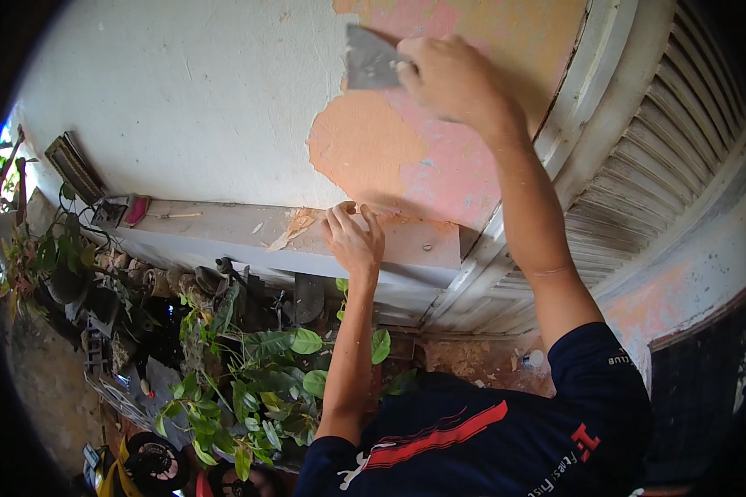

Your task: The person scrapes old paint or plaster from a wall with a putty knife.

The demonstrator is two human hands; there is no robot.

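My right hand (451, 81) is closed around a wide-bladed scraper (373, 61), its metal blade lying over the ragged edge where white paint meets bared wall. White paint covers the left of the wall (211, 105); to the right, orange, pink and yellowish layers show. Below, my left hand (353, 236) rests on the ledge (236, 230), fingers bent at its back edge near the wall. Whether that hand holds anything cannot be told. Paint flakes (295, 230) lie on the ledge just left of it.
A louvred shutter (634, 180) and its white frame stand right of the wall. A pink item (138, 210) and a framed object (74, 168) sit at the ledge's left end. Leafy plants (255, 385) grow below the ledge. Paint debris (466, 360) lies on the floor.
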